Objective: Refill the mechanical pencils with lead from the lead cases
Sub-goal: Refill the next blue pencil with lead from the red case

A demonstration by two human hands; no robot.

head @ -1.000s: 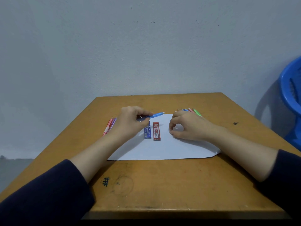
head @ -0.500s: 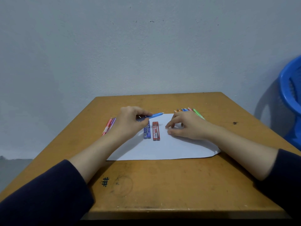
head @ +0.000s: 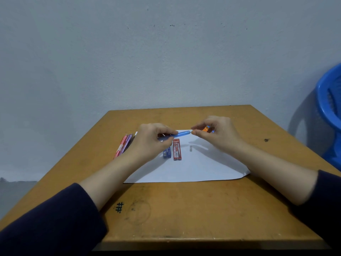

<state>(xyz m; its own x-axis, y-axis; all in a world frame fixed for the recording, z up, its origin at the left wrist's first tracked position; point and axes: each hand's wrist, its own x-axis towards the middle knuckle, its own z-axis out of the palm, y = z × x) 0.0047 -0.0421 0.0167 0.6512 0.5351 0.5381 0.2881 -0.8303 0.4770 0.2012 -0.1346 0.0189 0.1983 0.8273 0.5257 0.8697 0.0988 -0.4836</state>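
Blue mechanical pencil [head: 181, 134] is now raised above the paper [head: 193, 169], gripped by the left hand [head: 151, 140]. The right hand [head: 217, 133] has left a small cap [head: 190, 148] on the sheet and pinches the pencil's rear end, probably to clear the eraser before loading lead.

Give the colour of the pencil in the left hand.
Blue pencil; the head view shows it best.

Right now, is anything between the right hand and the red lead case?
Only a small grey cap lies on the paper between the right hand and the red lead case. That hand pinches the end of the blue pencil.
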